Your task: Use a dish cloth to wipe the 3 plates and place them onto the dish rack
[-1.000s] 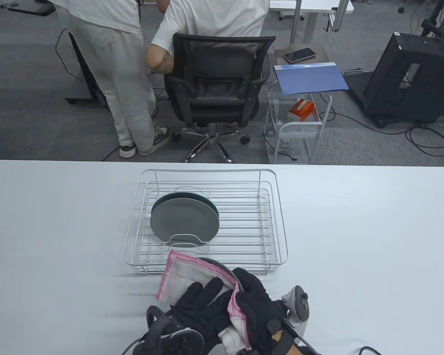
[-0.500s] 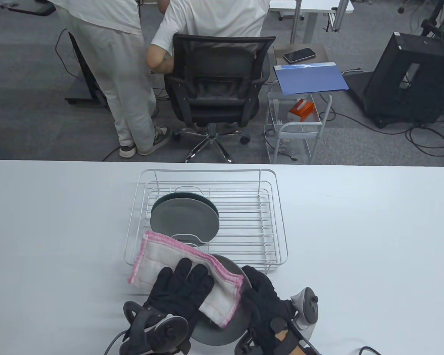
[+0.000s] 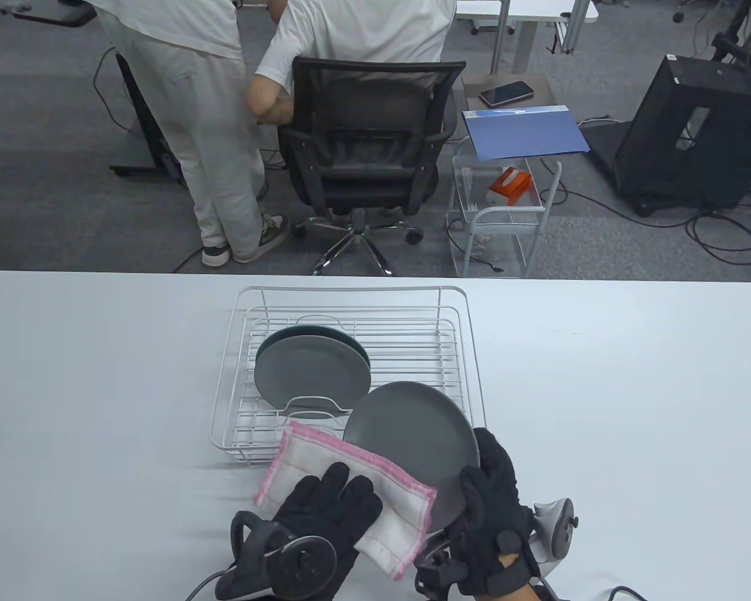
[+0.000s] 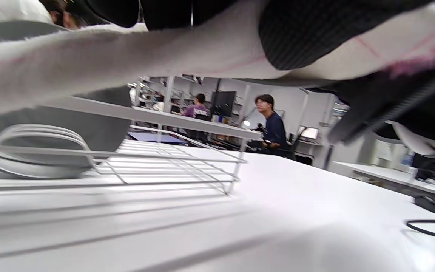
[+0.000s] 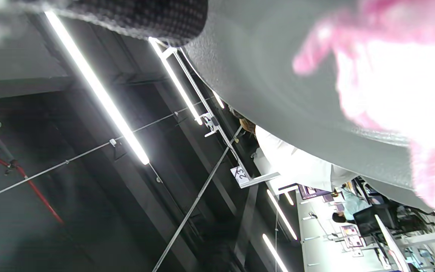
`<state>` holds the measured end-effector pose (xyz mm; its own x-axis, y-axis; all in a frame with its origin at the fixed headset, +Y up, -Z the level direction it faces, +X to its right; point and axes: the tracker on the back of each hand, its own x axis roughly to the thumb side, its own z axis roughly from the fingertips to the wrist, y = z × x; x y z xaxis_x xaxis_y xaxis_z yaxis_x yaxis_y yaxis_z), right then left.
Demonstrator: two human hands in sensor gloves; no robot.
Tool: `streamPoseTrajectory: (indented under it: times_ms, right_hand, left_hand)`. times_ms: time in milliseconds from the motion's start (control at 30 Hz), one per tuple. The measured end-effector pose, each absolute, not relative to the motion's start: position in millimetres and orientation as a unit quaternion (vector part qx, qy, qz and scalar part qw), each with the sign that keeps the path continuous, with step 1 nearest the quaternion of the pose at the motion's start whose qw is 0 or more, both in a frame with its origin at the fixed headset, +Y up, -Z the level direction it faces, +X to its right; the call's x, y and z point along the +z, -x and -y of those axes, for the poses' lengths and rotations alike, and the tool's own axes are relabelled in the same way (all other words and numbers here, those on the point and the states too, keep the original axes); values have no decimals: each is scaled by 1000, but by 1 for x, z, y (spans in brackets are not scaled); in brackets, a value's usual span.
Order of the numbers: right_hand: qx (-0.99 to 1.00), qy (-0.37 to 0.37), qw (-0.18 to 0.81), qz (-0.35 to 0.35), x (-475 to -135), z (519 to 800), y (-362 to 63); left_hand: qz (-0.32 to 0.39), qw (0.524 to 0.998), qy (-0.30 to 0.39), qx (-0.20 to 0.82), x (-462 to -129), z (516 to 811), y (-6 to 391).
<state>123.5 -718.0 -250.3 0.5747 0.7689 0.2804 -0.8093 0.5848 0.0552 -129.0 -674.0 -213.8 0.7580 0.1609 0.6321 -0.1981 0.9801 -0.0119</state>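
Gripping grey plate point(image 3: 413, 438) rim, right hand point(image 3: 491, 501) fingers curled (tilted); left hand point(image 3: 325, 513) flat on cloth point(image 3: 350, 488).

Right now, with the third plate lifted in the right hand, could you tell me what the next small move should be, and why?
Probably carry the grey plate forward over the dish rack. The right hand grips its near rim and it is already tilted up, the cloth under the left hand covers only its near edge, and two plates already stand in the rack.
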Motion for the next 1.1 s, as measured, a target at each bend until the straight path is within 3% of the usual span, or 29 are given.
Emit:
streamPoseTrajectory:
  times_ms: [233, 433, 767, 933, 1100]
  right_hand:
    - [446, -102, 878, 138, -248, 721, -114]
    - [472, -165, 864, 61, -246, 722, -91]
    - [518, -174, 836, -53, -245, 730, -70]
    - [510, -159, 843, -58, -245, 727, -75]
    - [539, -157, 828, 1, -248, 721, -87]
  left_hand:
    - [385, 914, -10, 128, -204, 676, 115]
    - [390, 908, -30, 149, -202, 675, 116]
    - [327, 932, -119, 105, -206, 665, 133]
    - [277, 937, -179, 119, -210, 655, 153]
    - [220, 923, -236, 207, -213, 643, 183]
